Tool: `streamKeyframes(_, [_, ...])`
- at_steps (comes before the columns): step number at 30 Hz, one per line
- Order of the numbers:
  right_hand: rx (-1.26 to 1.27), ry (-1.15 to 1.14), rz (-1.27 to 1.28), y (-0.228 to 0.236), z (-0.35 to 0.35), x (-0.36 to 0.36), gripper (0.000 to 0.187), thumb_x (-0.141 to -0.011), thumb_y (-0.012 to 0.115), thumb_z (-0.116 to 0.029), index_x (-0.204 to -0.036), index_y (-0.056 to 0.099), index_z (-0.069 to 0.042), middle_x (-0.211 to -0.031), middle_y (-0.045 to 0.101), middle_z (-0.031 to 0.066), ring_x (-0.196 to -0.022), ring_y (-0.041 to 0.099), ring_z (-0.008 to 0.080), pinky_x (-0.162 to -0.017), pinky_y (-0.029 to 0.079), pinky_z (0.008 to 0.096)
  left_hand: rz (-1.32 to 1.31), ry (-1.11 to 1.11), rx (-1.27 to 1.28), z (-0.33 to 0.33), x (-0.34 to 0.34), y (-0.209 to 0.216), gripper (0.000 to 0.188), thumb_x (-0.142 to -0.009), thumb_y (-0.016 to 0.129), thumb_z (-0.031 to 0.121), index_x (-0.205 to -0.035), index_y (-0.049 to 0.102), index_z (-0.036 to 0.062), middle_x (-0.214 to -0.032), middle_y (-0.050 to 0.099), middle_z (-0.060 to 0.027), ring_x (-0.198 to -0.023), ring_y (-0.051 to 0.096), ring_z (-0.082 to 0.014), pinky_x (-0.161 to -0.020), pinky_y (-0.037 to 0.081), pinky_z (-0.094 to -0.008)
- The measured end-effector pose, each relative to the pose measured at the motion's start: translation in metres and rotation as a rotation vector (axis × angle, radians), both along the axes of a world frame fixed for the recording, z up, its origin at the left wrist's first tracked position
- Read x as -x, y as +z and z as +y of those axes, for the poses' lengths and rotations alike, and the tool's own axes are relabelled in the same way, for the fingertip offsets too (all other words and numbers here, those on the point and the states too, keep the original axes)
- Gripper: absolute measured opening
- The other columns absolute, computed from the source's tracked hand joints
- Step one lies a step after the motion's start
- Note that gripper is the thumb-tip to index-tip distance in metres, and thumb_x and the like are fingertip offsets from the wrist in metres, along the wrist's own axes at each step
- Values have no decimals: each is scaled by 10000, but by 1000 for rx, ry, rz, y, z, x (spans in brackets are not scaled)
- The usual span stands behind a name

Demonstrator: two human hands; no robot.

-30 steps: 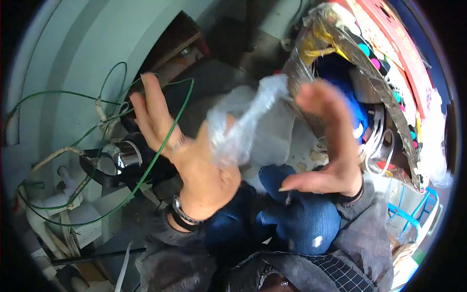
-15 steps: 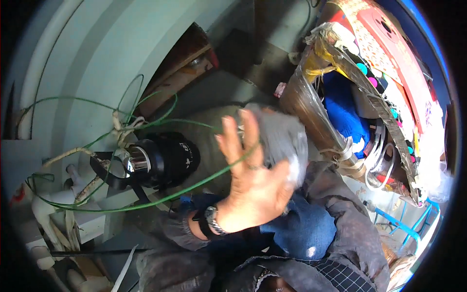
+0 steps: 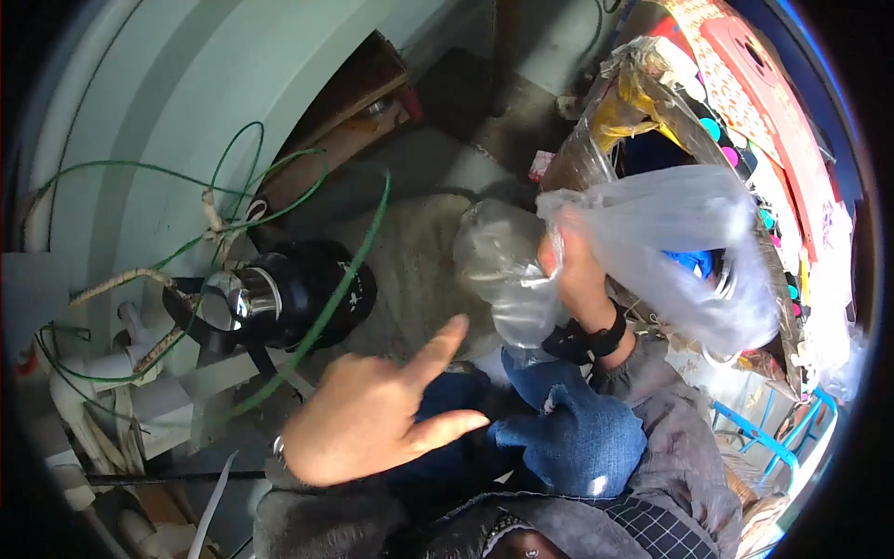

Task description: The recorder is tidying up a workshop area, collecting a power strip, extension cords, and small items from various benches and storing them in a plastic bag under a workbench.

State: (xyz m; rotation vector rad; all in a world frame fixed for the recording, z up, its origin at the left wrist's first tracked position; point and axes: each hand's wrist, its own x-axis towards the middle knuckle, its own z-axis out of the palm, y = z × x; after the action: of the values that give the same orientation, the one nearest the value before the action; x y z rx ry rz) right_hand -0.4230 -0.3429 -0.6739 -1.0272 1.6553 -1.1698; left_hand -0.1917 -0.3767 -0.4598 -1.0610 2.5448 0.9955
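Note:
My right hand is closed around the gathered middle of a clear plastic bag. On one side of the fist the bag bulges out over the floor. On the other side its loose film spreads to the right, over a carton. My left hand is apart from the bag, low and to the left of it. Its index finger and thumb are stretched out with nothing between them; the other fingers are curled under and mostly hidden. A thin green cord arches in the air just above my left hand, not touching it as far as I can see.
A black bottle with a steel neck lies at left by white pipes. Beyond it stands a pale curved wall. The packed carton at right holds blue cloth and white cables. A blue wire rack is below it.
My left hand has dropped down and left, away from the bag and the green cord. The bag has been spread out to the right, and my right hand now shows on it.

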Motion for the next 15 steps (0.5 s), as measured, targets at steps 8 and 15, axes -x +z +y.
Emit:
streamKeyframes(8, [387, 40, -806, 56, -11, -26, 501, -947, 352, -459, -755, 552, -41, -659, 552, 63, -593, 502, 138, -551, 391, 272, 364, -80, 294, -30, 27, -123, 1235, -456, 853, 365, -1423, 157, 35, -1440, 167, -242, -1360, 110, -394, -1064, 101, -589])
streamKeyframes(15, [245, -491, -859, 80, -60, -56, 411, -916, 463, -420, -958, 567, -25, -874, 596, 96, -736, 558, 186, -703, 444, 314, 375, -121, 7, -18, 34, -138, 1261, -376, 863, 373, -1356, 196, -59, -1366, 242, -282, -1302, 174, -452, -1048, 155, -601])
